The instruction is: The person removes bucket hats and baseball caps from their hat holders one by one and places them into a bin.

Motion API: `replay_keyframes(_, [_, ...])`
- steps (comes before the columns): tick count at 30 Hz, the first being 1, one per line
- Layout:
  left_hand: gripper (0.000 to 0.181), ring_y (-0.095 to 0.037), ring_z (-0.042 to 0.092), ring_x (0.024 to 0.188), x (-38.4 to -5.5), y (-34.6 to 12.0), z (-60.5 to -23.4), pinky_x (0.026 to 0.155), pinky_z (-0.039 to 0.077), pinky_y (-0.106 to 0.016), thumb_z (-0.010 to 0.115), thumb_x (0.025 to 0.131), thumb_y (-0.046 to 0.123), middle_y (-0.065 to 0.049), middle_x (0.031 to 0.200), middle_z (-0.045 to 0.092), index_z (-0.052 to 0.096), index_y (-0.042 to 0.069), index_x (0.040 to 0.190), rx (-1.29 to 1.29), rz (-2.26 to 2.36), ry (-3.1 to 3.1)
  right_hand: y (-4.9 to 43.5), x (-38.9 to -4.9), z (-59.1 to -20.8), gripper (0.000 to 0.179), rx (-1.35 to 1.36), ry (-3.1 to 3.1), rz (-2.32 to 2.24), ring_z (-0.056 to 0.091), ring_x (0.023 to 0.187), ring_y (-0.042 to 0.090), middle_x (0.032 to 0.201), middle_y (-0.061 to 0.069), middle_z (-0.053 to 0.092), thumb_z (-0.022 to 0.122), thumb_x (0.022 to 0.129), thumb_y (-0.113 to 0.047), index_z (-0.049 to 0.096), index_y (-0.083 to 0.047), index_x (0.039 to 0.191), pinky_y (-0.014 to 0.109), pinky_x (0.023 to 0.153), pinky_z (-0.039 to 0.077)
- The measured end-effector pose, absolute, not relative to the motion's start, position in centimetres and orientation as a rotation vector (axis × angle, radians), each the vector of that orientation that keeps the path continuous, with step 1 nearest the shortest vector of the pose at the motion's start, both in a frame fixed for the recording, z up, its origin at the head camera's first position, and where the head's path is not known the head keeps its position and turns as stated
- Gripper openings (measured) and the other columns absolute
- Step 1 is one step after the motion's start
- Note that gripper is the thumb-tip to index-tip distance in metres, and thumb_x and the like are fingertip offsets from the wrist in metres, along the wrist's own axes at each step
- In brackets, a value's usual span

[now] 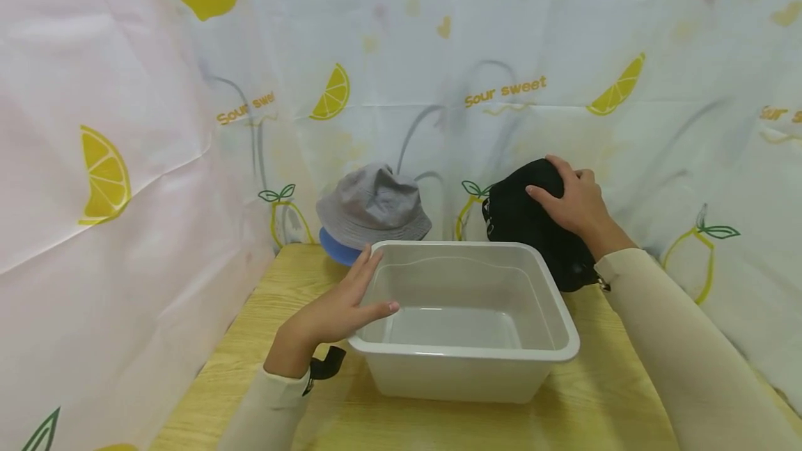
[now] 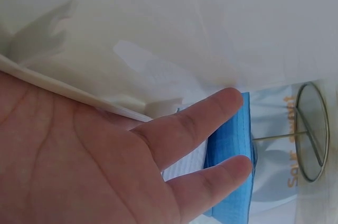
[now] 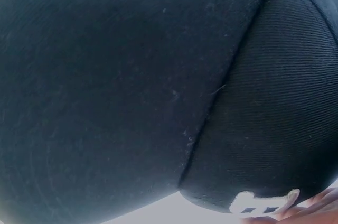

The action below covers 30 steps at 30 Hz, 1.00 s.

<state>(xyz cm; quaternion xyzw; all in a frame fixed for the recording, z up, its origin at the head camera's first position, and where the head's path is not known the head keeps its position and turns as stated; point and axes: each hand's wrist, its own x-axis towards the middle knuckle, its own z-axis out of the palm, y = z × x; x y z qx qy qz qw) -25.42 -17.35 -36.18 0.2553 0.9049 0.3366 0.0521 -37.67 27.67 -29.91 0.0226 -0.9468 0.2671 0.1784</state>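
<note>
My right hand grips the top of a black cap, thumb on the near side and fingers over the crown. White embroidered lettering shows at the cap's left edge. Dark ribbed cloth and a seam of the cap fill most of the right wrist view. On the left, my left hand lies at the rim of a whitish plastic basin, fingers straight and thumb spread over the opening. In the left wrist view, two fingers of the left hand extend past the basin rim.
Behind the basin's left corner sits a grey bucket hat above a blue brim. A round wire stand shows beside the blue hat. Lemon-printed cloth encloses the wooden table at the back and sides.
</note>
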Motion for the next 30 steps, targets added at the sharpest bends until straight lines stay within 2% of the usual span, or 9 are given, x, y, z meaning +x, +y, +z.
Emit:
replay_keyframes(9, [0.102, -0.031, 0.005, 0.161, -25.3, -17.3, -36.0, 0.122, 0.025, -0.063, 0.059, 0.096, 0.068, 0.000, 0.174, -0.017, -0.004, 0.033, 0.167, 0.778, 0.999, 2.759, 28.0, -37.3, -29.1, 0.071, 0.097, -2.535, 0.779, 0.036, 0.131, 0.061, 0.148, 0.035, 0.033, 0.050, 0.102, -0.056, 0.024, -0.036, 0.165, 0.075, 0.102, 0.033])
replay_keyframes(16, [0.101, -0.033, 0.004, 0.161, -25.4, -17.2, -35.7, 0.122, 0.025, -0.063, 0.058, 0.096, 0.067, -0.001, 0.174, -0.017, -0.005, 0.032, 0.167, 0.778, 0.994, 2.764, 27.9, -36.9, -27.7, 0.068, 0.126, -2.487, 0.746, 0.037, 0.129, 0.060, 0.144, 0.035, 0.036, 0.052, 0.101, -0.053, 0.031, -0.035, 0.163, 0.073, 0.101, 0.034])
replay_keyframes(25, [0.102, -0.031, 0.003, 0.161, -25.2, -17.3, -36.1, 0.123, 0.023, -0.063, 0.059, 0.096, 0.066, -0.001, 0.174, -0.017, -0.003, 0.030, 0.168, 0.759, 1.016, 2.749, 27.8, -35.9, -26.0, 0.067, 0.165, -2.482, 0.685, 0.036, 0.129, 0.059, 0.144, 0.035, 0.035, 0.051, 0.102, -0.053, 0.032, -0.036, 0.163, 0.073, 0.100, 0.035])
replay_keyframes(30, [0.101, -0.030, 0.002, 0.161, -25.3, -17.4, -36.1, 0.123, 0.023, -0.062, 0.059, 0.096, 0.067, -0.001, 0.174, -0.018, -0.004, 0.031, 0.167, 0.773, 1.005, 2.762, 27.3, -35.1, -24.5, 0.065, 0.202, -2.444, 0.632, 0.037, 0.126, 0.059, 0.143, 0.035, 0.035, 0.054, 0.101, -0.050, 0.035, -0.034, 0.162, 0.073, 0.097, 0.035])
